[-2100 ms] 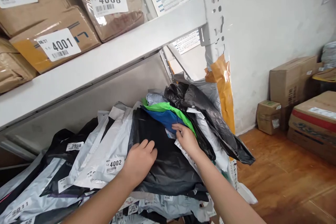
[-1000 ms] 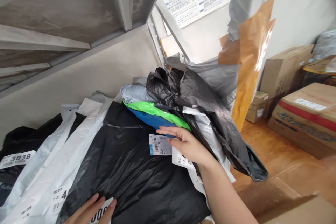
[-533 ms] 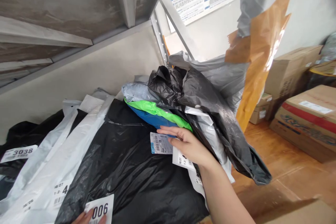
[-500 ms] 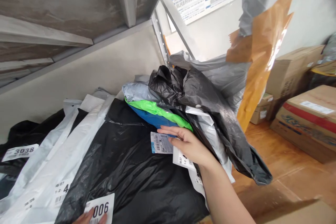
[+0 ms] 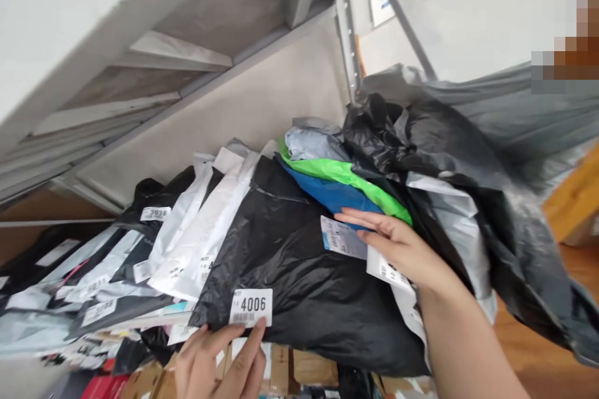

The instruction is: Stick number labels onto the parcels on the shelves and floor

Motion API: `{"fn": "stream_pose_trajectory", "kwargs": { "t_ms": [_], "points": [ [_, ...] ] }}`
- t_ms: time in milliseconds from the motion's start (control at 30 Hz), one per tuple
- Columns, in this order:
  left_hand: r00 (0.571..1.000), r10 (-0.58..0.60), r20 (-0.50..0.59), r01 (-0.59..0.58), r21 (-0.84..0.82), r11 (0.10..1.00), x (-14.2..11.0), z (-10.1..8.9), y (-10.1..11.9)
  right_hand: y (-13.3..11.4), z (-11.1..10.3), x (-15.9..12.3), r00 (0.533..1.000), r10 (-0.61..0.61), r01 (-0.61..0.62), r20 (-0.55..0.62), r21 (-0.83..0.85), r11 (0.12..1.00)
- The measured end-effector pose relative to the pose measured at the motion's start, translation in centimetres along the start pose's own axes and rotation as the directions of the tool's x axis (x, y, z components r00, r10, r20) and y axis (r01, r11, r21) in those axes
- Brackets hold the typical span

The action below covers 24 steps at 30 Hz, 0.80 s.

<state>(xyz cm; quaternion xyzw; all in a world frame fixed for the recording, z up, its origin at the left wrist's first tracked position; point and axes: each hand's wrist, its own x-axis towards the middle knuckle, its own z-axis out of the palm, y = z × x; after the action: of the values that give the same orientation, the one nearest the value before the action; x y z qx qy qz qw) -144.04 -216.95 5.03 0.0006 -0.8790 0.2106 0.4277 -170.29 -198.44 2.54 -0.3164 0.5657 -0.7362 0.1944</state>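
Observation:
A large black plastic mailer bag (image 5: 299, 299) leans in front of me, bearing a white label (image 5: 251, 307) printed 4006. My left hand (image 5: 222, 361) is at its lower edge, fingers apart, fingertips touching the bag by the label's bottom. My right hand (image 5: 390, 243) lies stretched out between this bag and a blue and green mailer (image 5: 332, 190) behind it. Beneath its fingers are a printed shipping label (image 5: 344, 237) and a white tag (image 5: 384, 268), partly covered. Whether the right fingertips press on the blue mailer is hard to tell.
More white mailers (image 5: 201, 243) and black ones stand packed to the left. Crumpled black bags (image 5: 444, 143) bulge over the right end. A shelf's metal underside (image 5: 262, 12) hangs low overhead. Below the shelf edge are cardboard boxes (image 5: 313, 366).
My view has turned left and down, so the bags appear further right and boxes below show. The 4006 label is now uncovered, with my left fingers at its lower edge.

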Motion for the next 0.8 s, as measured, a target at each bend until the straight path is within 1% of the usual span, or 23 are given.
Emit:
{"fn": "stream_pose_trajectory", "kwargs": {
  "t_ms": [100,200,367,467,533,600,667,700,733,767,800],
  "points": [
    [0.999,-0.048,-0.006,0.047,-0.041,0.998,0.3,-0.1,0.5,-0.2,0.1,0.0,1.0,0.015,-0.015,0.007,-0.013,1.0],
    [0.996,-0.087,-0.023,0.085,-0.068,0.994,0.1,-0.2,0.6,-0.3,0.2,0.0,1.0,0.007,-0.007,-0.005,-0.03,1.0],
    [0.997,-0.073,0.02,0.074,-0.065,0.995,-0.1,-0.3,0.5,-0.1,0.3,0.2,1.0,0.004,-0.004,0.003,-0.048,0.999],
    [0.996,-0.092,0.002,0.092,-0.117,0.989,0.6,-0.5,0.3,-0.1,0.3,0.3,1.0,-0.001,0.0,-0.009,-0.073,0.997],
    [0.999,-0.047,0.009,0.048,-0.161,0.986,1.9,-0.8,0.1,-0.5,0.5,0.0,1.0,-0.019,0.018,-0.014,-0.086,0.996],
    [0.996,0.065,0.054,-0.055,-0.175,0.983,3.9,-1.0,-0.1,-1.1,1.0,-0.8,0.997,-0.073,0.075,0.023,-0.101,0.992],
    [0.981,0.172,0.09,-0.154,-0.179,0.972,6.4,-1.1,0.0,-1.7,1.7,-2.0,0.989,-0.128,0.138,0.079,-0.131,0.982],
    [0.972,0.21,0.103,-0.188,-0.186,0.964,7.6,-1.0,0.2,-1.9,2.2,-2.7,0.985,-0.158,0.167,0.066,-0.155,0.974],
    [0.966,0.233,0.115,-0.209,-0.191,0.959,8.7,-0.8,0.6,-2.0,2.6,-3.4,0.981,-0.192,0.192,0.015,-0.191,0.963],
    [0.961,0.25,0.118,-0.226,-0.187,0.956,9.7,-0.5,1.0,-1.9,3.1,-3.9,0.972,-0.228,0.208,-0.062,-0.238,0.949],
    [0.957,0.262,0.124,-0.24,-0.173,0.955,10.6,0.0,1.4,-1.8,3.6,-4.4,0.952,-0.268,0.218,-0.146,-0.289,0.932]
  ]
}}
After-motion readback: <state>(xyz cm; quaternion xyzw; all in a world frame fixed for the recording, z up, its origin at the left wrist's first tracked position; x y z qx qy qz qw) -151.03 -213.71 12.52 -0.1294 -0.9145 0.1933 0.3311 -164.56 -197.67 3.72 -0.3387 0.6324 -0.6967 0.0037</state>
